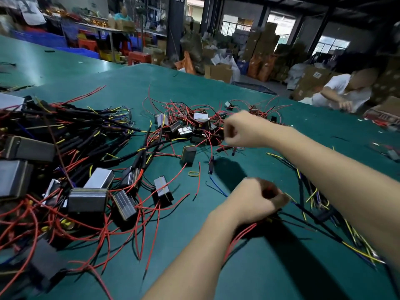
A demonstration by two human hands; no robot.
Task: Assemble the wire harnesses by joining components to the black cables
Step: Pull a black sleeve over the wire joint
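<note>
The left hand (257,200) is curled near the bench's (281,267) near edge, gripping a bundle of black cables (320,232) and red leads that trails toward the near right corner. The right hand (242,129) is curled further out at the component pile (194,128) mid-bench; blur hides whether it holds anything. The next small block with red wires likely lies under that right hand, so it is the nearer one.

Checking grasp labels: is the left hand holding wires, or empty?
Holding. The left hand has its fingers curled round a bundle of red wires that trails out below the wrist onto the green table.
</note>
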